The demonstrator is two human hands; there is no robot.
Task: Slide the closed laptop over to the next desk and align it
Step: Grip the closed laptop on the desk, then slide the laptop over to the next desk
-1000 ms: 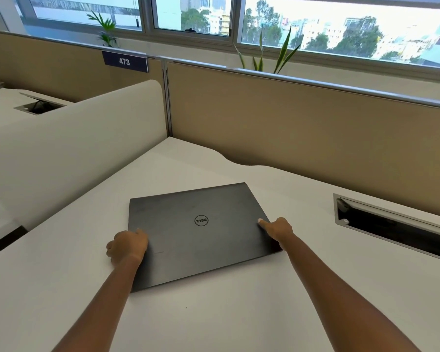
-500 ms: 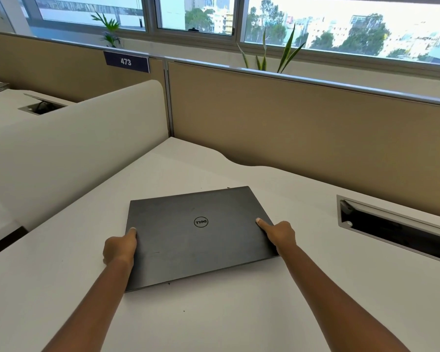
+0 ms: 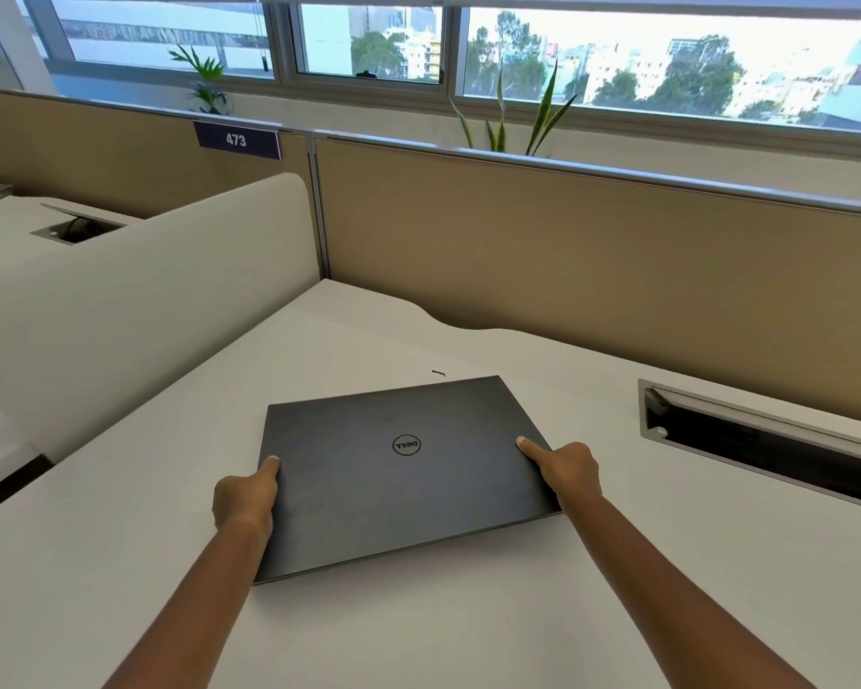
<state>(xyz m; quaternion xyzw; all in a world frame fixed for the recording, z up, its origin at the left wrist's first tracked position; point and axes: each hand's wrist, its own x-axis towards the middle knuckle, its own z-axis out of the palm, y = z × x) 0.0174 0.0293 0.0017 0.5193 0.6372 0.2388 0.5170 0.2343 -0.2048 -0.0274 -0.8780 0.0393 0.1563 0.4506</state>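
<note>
A closed dark grey laptop (image 3: 398, 469) with a round logo lies flat on the white desk (image 3: 468, 614), turned slightly anticlockwise. My left hand (image 3: 244, 499) grips its left edge, thumb on the lid. My right hand (image 3: 567, 469) holds the right edge, with the index finger stretched along the lid. Both forearms reach in from the bottom of the view. The neighbouring desk (image 3: 11, 221) lies to the left, behind a rounded white divider (image 3: 135, 295).
A tan partition (image 3: 592, 256) with a metal rail closes off the back. A recessed cable slot (image 3: 766, 440) opens in the desk at the right. A sign reading 473 (image 3: 236, 139) hangs on the partition. Plants stand at the windows.
The laptop has shifted slightly right and away from me, and rotated a little. My left hand has moved from the lid's near-left corner to a grip on the left edge.
</note>
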